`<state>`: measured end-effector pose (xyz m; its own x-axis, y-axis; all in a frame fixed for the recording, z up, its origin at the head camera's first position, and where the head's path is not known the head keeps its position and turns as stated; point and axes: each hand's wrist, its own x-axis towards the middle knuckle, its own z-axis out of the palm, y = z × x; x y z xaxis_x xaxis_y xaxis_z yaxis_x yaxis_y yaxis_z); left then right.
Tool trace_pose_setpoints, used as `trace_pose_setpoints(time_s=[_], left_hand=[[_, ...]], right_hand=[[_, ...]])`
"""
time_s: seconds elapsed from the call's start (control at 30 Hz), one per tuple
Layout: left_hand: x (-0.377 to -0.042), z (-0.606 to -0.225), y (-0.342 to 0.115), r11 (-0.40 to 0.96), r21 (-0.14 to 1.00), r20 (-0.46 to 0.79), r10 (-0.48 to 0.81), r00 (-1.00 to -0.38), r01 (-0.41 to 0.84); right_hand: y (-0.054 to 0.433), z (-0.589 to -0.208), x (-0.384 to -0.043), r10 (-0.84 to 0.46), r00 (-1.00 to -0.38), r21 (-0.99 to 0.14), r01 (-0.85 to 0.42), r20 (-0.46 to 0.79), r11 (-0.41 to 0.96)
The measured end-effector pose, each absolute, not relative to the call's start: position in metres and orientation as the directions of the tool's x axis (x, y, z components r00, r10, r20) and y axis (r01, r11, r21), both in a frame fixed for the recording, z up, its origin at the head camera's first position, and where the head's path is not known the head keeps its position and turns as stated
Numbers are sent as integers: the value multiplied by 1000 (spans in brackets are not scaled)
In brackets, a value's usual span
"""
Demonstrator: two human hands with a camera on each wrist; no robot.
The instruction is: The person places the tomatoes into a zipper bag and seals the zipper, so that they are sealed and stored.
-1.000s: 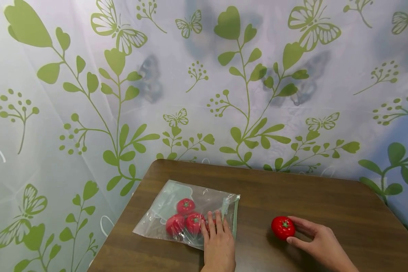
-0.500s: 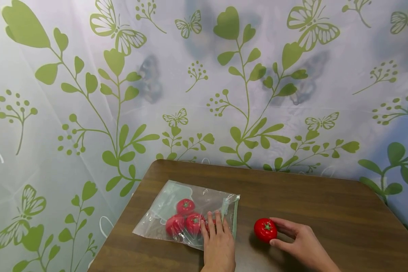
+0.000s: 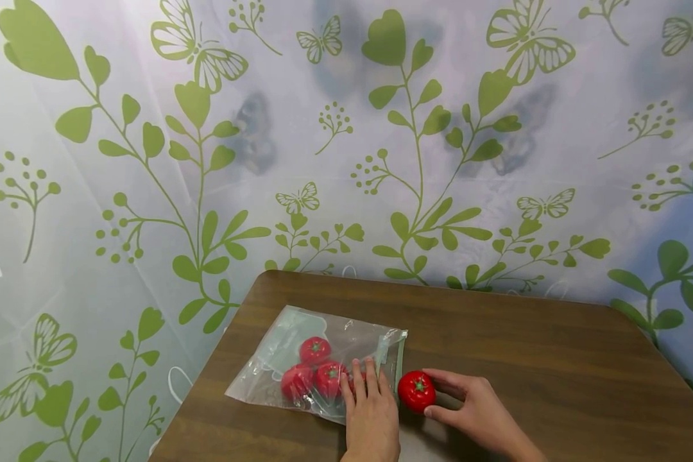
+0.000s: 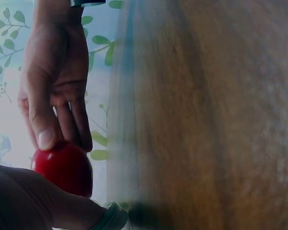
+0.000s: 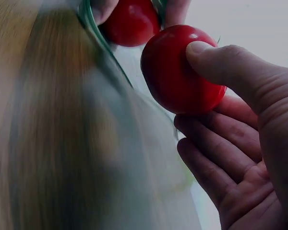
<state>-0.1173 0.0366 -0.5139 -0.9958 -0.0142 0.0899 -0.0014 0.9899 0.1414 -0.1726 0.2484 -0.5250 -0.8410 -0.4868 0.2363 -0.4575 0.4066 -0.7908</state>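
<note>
Between thumb and fingers my right hand (image 3: 470,405) pinches a shiny red tomato (image 3: 417,391) with a green top. This tomato is right at the green-edged mouth (image 3: 400,366) of a clear plastic zip bag (image 3: 352,328). Several red tomatoes (image 3: 315,350) lie inside the bag, one partly hidden by my left hand (image 3: 372,417). That hand lies at the bag's mouth, fingers straight and spread, its thumb hidden in the head view. The left wrist view shows the green bag edge (image 4: 113,218) at the left thumb's tip. In the right wrist view the held tomato (image 5: 177,76) overlaps a bagged one (image 5: 133,24).
The brown wooden table (image 3: 525,340) has rounded far corners. Behind it hangs a pale curtain (image 3: 335,167) printed with green leaves and butterflies. Bare tabletop extends to the right of the bag and behind it.
My right hand has moved left across the table with the tomato, up to the bag's mouth. My left hand and the bag have stayed in place.
</note>
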Motion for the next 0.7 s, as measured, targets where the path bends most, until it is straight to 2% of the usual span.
trace_pose_setpoints(time_s=[0.27, 0.7], left_hand=[[-118, -512, 38, 984, 180, 69, -25, -997, -12], [-119, -510, 38, 986, 166, 57, -32, -998, -22]], right_hand=[[230, -521, -177, -518, -834, -801, -435, 188, 411], [225, -522, -176, -538, -834, -805, -401, 123, 437]])
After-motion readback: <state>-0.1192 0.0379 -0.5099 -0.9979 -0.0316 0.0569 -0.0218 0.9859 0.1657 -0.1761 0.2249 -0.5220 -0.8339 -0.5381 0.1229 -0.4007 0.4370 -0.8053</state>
